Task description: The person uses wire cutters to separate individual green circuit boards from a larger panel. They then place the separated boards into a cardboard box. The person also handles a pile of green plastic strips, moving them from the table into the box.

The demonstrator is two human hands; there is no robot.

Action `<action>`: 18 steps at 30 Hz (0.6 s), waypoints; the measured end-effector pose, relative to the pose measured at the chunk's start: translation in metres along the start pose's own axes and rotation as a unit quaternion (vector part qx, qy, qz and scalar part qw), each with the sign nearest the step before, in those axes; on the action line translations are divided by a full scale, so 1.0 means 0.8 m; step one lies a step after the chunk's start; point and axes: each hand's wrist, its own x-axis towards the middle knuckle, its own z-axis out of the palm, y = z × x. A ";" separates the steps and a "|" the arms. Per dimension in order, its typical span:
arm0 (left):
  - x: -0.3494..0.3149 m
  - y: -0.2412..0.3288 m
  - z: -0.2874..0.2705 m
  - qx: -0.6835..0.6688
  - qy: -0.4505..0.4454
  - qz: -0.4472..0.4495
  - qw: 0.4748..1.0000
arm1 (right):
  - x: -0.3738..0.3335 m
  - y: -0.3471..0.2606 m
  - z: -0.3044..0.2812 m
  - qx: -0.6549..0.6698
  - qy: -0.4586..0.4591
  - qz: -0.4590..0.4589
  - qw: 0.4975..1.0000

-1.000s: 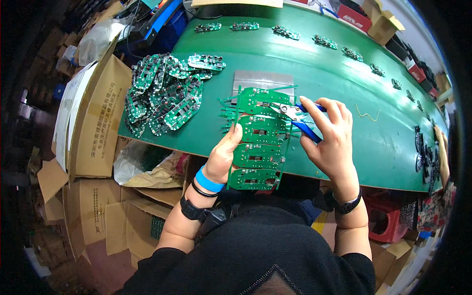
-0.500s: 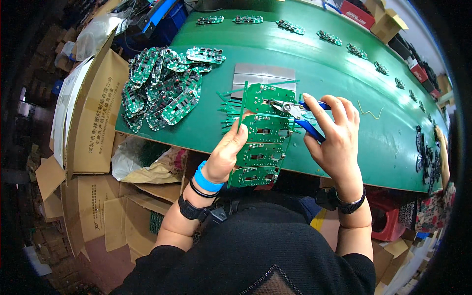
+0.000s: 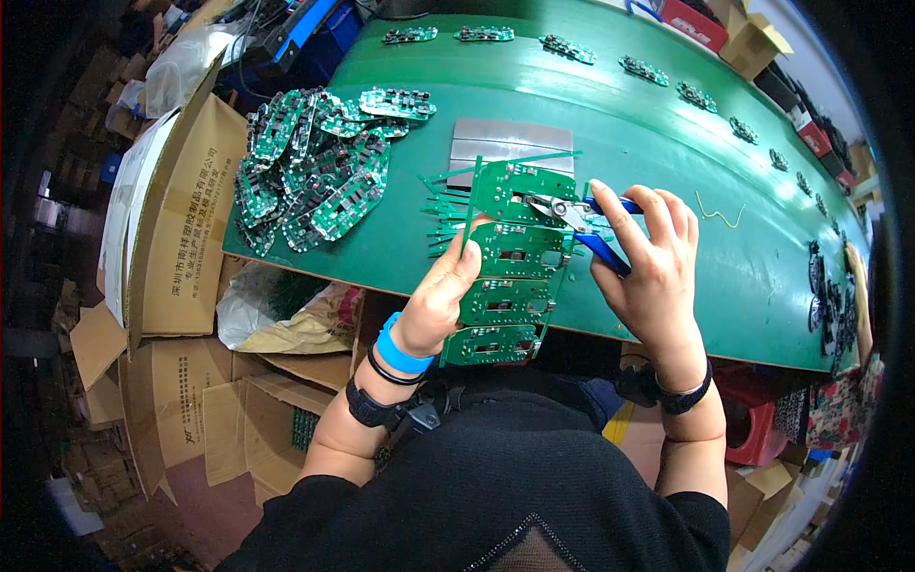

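Observation:
My left hand point(image 3: 446, 296) grips the left edge of a green circuit board panel point(image 3: 505, 296), its thumb on the face of the panel. Several rounded boards are joined in it one above another. Blue-handled cutting pliers point(image 3: 602, 250) are in my right hand point(image 3: 653, 262), fingers round the handles. Their metal jaws lie over the slot in the topmost board; whether they touch it I cannot tell. Thin green offcut strips point(image 3: 446, 217) lie on the table just left of the panel. Behind it is a grey metal plate point(image 3: 515, 133), partly covered by the panel.
A heap of separate circuit boards point(image 3: 315, 172) sits on the green table point(image 3: 648, 133) at left. Single boards point(image 3: 569, 49) stand in a curved row along the far side. Open cardboard boxes point(image 3: 181, 229) flank the table's left. A yellow wire point(image 3: 721, 214) lies at right, near another person's arm point(image 3: 858, 296).
Both hands, the panel and the pliers keep almost the same place. The view has shifted very slightly. At the right edge, the other person's arm has moved a little.

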 end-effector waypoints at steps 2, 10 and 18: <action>0.001 0.000 0.001 0.000 0.003 -0.003 1.000 | 0.001 -0.001 -0.003 -0.001 -0.001 0.003 1.000; 0.000 -0.002 -0.004 0.049 0.006 0.003 0.999 | 0.002 -0.001 -0.005 -0.003 -0.011 0.002 1.000; -0.004 0.001 -0.010 0.111 0.011 0.015 0.994 | -0.001 0.000 0.005 -0.003 0.004 0.003 1.000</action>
